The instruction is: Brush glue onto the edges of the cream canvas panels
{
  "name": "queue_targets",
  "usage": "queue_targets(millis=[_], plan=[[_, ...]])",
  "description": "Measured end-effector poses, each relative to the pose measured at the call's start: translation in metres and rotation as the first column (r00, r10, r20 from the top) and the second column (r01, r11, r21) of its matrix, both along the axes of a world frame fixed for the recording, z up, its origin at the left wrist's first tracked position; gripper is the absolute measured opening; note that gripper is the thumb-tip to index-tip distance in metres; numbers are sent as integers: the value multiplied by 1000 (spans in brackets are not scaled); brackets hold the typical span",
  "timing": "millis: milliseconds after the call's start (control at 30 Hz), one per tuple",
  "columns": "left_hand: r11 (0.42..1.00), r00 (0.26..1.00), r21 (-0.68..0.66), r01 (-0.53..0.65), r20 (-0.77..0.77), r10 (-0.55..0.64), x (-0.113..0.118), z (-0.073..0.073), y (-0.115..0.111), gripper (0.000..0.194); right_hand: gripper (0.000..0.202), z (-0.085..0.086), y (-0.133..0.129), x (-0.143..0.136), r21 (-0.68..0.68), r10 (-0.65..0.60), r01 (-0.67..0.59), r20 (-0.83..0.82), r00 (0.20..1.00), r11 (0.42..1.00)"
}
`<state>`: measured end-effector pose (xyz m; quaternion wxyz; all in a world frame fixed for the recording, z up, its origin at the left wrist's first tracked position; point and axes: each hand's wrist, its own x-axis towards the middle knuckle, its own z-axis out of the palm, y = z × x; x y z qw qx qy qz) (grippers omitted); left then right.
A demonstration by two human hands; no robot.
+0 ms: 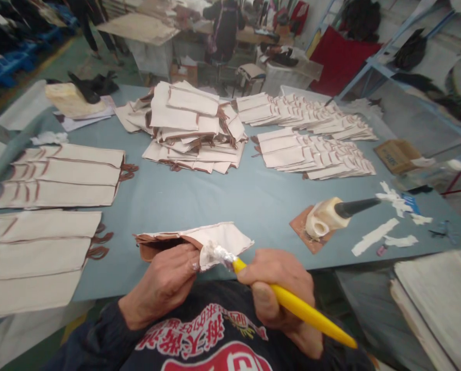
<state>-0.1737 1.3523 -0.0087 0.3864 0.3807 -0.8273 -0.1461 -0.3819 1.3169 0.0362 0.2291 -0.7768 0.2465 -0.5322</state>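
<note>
At the blue-green table (199, 198), a tapered brush (300, 308) touches cream fabric (227, 237).

"Any writing you can make out from there?"

"Chinese characters, mostly. There's a big row of red characters (190, 344) edged in white, slanting across the dark garment (211, 293) on the person's front, with a smaller line (211, 314) above it."

"What do they say?"

"Can't be sure, slanted like that. Beside them there's a gold emblem (241, 325), and below, a red patch (215, 359) with bold white strokes, only partly in view."

"And over on the worktop (199, 201)?"

"Dark print on the small cardboard box (396, 156), too blurred to read. The blue card (412, 204) has pale marks, just as unclear."
</note>
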Motion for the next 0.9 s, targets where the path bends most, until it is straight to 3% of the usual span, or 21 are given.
queue_targets(millis=[100,167,267,367,467,667,800,900], plan=[[1000,1000,4,-18,-20,18,-1,-4,0,29,30,-3,1,5,-50,161,-163,-49,986,985],[999,999,-8,-35,-18,35,0,-5,-1,27,32,-4,3,6,3,174,-174,-16,985,985],[997,998,-33,-69,-1,69,2,-6,-1,30,28,-10,2,1,195,35,-54,98,995,979],[997,997,-19,-78,-6,78,3,-7,-3,38,20,-20,-5,-1,368,-88,37,121,989,929],[996,996,0,-92,-14,92,3,-9,-4,40,23,-25,-11,9,528,-161,80,110,981,845],[995,995,-34,-94,31,95,4,-16,-5,36,41,-22,-22,21,850,-284,-39,218,934,526],[988,986,-88,-129,98,137,4,-19,-6,30,43,-26,-28,21,889,-405,-8,216,888,457],[984,978,-110,-142,136,156,4,-19,-7,27,43,-28,-24,22,920,-379,-29,189,906,391]])
